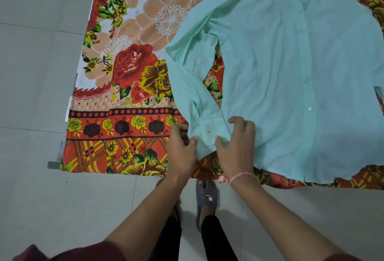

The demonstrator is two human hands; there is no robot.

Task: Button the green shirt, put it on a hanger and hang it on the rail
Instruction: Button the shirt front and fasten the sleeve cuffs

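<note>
The green shirt (291,78) lies spread flat, front up, on a flowered sheet (128,86) that covers a bed or mattress; which of the two cannot be told. Its collar points away from the person, its hem lies nearest them, and a row of pale buttons (309,108) runs down the front placket, to the right of both hands. One long sleeve (187,69) bends down from the shoulder and ends at the cuff (204,138), which sits between the two hands.

The left hand (181,148) grasps the cuff's left edge, thumb on top of the cloth and fingers curled beneath. The right hand (239,142) pinches the cuff's right edge where it meets the body of the shirt, thumb pressed on the fabric and the other fingers loosely bent above it. A thin pink thread (241,176) circles the right wrist.

Below the hands, past the sheet's near edge, a grey slipper (207,196) stands on the pale tiled floor (41,198), beside dark trouser legs.
</note>
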